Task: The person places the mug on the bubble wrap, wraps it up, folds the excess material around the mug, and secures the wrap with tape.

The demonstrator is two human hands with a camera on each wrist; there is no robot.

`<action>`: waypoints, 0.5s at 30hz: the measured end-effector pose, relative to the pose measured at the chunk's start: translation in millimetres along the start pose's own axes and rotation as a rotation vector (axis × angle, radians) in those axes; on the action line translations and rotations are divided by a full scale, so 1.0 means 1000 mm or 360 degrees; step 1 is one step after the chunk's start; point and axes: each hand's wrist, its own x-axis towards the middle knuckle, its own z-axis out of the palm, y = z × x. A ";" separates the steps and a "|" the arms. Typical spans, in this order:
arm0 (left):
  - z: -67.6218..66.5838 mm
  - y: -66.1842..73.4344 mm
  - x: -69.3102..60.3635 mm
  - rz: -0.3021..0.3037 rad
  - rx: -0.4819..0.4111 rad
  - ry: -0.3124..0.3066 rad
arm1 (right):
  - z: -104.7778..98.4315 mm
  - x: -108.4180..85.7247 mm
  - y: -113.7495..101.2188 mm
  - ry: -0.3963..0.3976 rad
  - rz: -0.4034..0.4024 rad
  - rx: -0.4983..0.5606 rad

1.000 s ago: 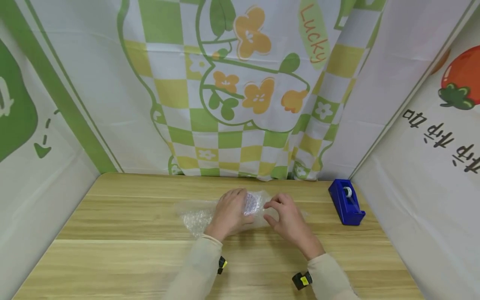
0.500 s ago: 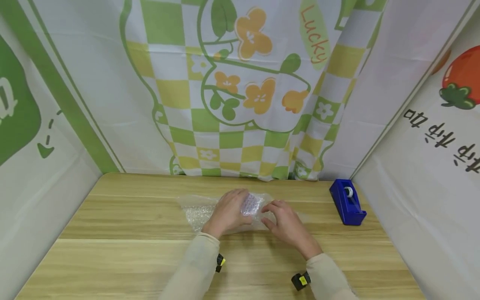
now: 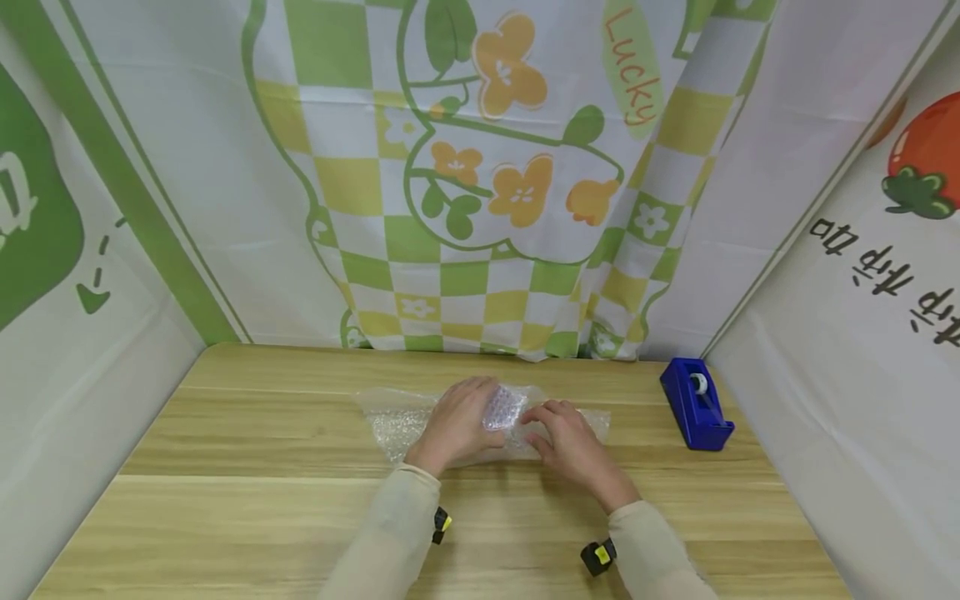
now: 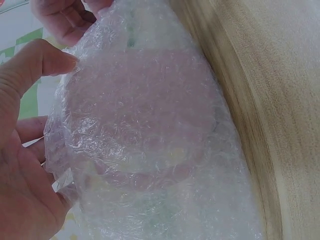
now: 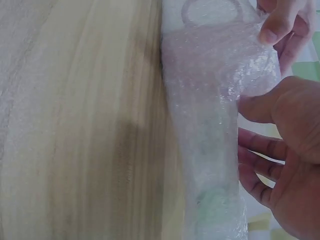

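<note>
Clear bubble wrap [image 3: 397,425] lies across the back middle of the table, around a pinkish-purple object [image 4: 145,100] with a ring-like outline, blurred by the wrap. The left hand [image 3: 459,423] grips the wrapped object from its left side, thumb on the near side in the head view. Beside it, the right hand [image 3: 573,442] has its thumb and curved fingers at the wrap's right part. In the right wrist view the right thumb and fingertips [image 5: 249,107] touch the wrap's edge, holding it.
A blue tape dispenser [image 3: 696,404] with a roll of tape stands at the table's back right. A patterned curtain [image 3: 480,283] hangs behind the wooden table [image 3: 247,517]. Printed cloth walls stand at both sides.
The right hand has moved slightly down and left, and the wrap's right end now shows more flatly beyond it. The left hand keeps its grip, shifted barely to the left.
</note>
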 end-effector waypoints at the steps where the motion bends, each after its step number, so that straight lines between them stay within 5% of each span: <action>1: 0.000 0.000 0.000 0.0001 -0.0001 0.0004 | 0.000 0.000 0.000 0.0001 0.0002 -0.0003; 15: 0.001 -0.001 0.000 -0.0009 -0.0018 0.0009 | 0.014 -0.004 0.010 0.0102 0.0216 -0.0020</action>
